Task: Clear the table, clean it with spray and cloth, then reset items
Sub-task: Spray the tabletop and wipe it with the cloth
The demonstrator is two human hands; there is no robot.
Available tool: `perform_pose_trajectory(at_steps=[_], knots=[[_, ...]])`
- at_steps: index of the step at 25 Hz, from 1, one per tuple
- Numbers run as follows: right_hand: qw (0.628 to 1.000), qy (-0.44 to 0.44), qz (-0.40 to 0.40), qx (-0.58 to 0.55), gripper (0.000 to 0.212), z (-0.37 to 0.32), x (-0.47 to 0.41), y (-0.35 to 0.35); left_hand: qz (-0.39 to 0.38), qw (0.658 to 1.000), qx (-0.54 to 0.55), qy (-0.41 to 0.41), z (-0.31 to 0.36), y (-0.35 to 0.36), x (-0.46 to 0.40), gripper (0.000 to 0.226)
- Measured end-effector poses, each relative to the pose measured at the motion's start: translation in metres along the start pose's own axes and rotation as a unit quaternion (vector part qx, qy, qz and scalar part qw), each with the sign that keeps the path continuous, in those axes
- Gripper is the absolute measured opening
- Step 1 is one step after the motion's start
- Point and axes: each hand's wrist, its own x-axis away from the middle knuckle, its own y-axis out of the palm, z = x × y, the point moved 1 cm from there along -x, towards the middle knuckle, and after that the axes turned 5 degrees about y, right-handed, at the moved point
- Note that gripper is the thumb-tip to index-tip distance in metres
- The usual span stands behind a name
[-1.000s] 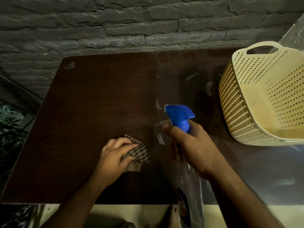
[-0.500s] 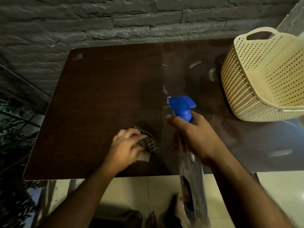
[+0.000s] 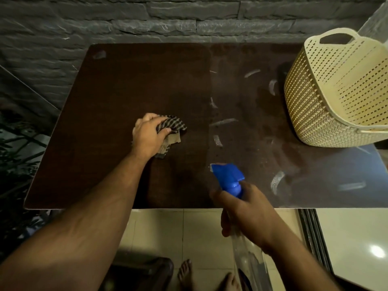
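Cloth (image 3: 172, 127) sits bunched under your left hand (image 3: 148, 136), fingers (image 3: 162, 129) clenched around it on the tabletop (image 3: 117, 91) so it wipes as one pad. Your right hand (image 3: 248, 215) grasps the spray bottle (image 3: 230, 178) neck over the near edge, nozzle aimed inward. The basket (image 3: 340, 91) looks parked aside, apparently empty.

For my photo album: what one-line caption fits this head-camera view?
Left hand grips a checked cloth on the dark table; right hand holds a spray bottle.
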Motion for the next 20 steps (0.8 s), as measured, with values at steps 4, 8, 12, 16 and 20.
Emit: perform_pose_trajectory(at_steps=[4, 8, 12, 16, 20], knots=[[0.999, 0.018, -0.032, 0.019, 0.022, 0.015, 0.009, 0.006, 0.0, 1.0, 0.005, -0.007, 0.001, 0.001, 0.002, 0.041], [0.997, 0.027, -0.046, 0.056, 0.023, 0.032, 0.02, 0.005, 0.011, 0.999, 0.01, -0.042, 0.006, 0.002, 0.006, 0.04], [0.998, 0.025, -0.016, 0.064, 0.022, 0.046, 0.028, -0.009, 0.017, 0.998, 0.007, -0.059, 0.013, 0.007, 0.012, 0.041], [0.998, 0.019, -0.04, 0.055, 0.022, 0.048, 0.031, -0.008, 0.016, 0.998, 0.001, -0.058, 0.024, 0.01, 0.028, 0.041], [1.0, -0.013, -0.02, 0.02, 0.018, 0.037, 0.024, -0.008, -0.027, 0.999, 0.02, 0.027, 0.046, 0.014, 0.078, 0.04]])
